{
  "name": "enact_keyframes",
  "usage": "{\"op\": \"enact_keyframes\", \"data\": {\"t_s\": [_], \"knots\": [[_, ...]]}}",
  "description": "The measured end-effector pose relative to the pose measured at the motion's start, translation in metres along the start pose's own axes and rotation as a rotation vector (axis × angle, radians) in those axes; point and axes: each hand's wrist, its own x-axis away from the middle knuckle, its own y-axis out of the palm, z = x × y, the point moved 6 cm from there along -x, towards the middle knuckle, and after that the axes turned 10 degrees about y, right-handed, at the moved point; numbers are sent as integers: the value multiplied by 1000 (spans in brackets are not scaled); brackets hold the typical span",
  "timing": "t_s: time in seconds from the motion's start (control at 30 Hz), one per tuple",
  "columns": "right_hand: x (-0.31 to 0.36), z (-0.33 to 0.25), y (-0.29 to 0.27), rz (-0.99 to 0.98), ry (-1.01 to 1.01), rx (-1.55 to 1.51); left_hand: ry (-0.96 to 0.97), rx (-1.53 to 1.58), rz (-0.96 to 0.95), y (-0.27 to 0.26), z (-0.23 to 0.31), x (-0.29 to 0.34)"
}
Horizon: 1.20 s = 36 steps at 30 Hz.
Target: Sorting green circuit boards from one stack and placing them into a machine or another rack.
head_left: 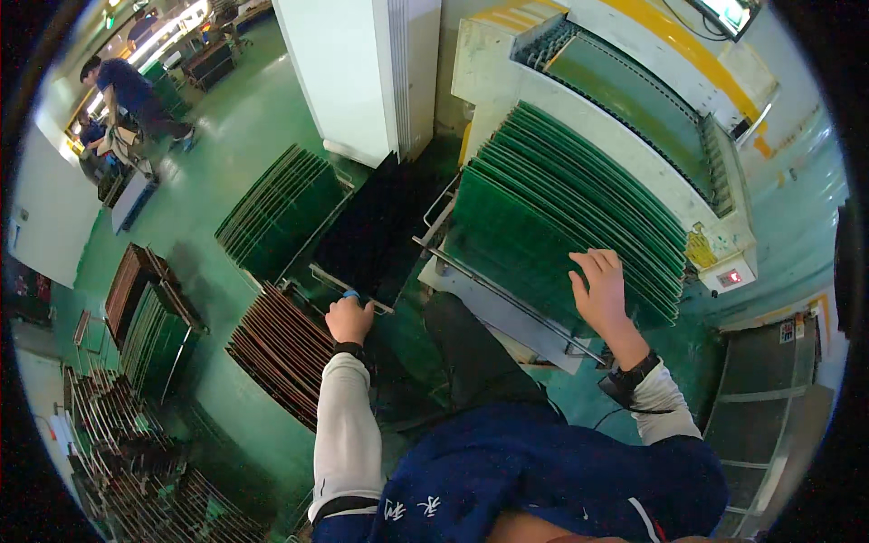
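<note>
Green circuit panels [561, 208], thin and flat, stand on edge in a long fanned row on a slanted grey metal rack [507, 308]. The right hand [599, 288] lies open on the nearest panel, fingers spread and pointing up, palm flat against its face, closed around nothing. A black band sits at that wrist, below a white sleeve.

The left hand [349, 319] is curled into a fist around a thin metal rail with a small blue tip [351, 294], which belongs to a dark wire-frame cart [376, 235] standing between the two green stacks. The cart's black inner space shows no panels that can be made out.

Just left of that fist, a batch of copper-brown panels [282, 348] stands on edge in a low rack, well apart from the right hand. Beyond the cart, a second batch of green panels [285, 208] leans in its own frame on the green floor [235, 127]. Farther left, more brown and green boards [145, 317] fill further racks, and bare wire racks [136, 452] crowd the lower left corner.

Behind the fanned row rises a white machine with a green conveyor bed [634, 90] and yellow trim; a small box with a red display [730, 277] sits at its near corner. A tall white cabinet [362, 72] stands between the machine and the open floor. At far upper left, another person in blue [127, 90] bends over a bench.
</note>
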Motion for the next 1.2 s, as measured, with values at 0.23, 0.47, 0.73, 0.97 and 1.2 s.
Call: {"op": "enact_keyframes", "data": {"t_s": [0.23, 0.47, 0.73, 0.97, 1.2], "knots": [[-24, -4, -4, -9, 171, -269, -30, -33, -13, 6, -7, -1], [-29, 31, 27, -230, 264, -91, -23, -23, 15, -3, 2, 1], [-42, 69, 52, -497, 329, 23, -88, -29, -30, -2, -5, 3], [-38, 70, 55, -416, 353, 142, -101, -39, -75, 3, -4, 3], [-35, 64, 50, -386, 401, 167, -105, -54, -86, 5, -3, -1]]}}
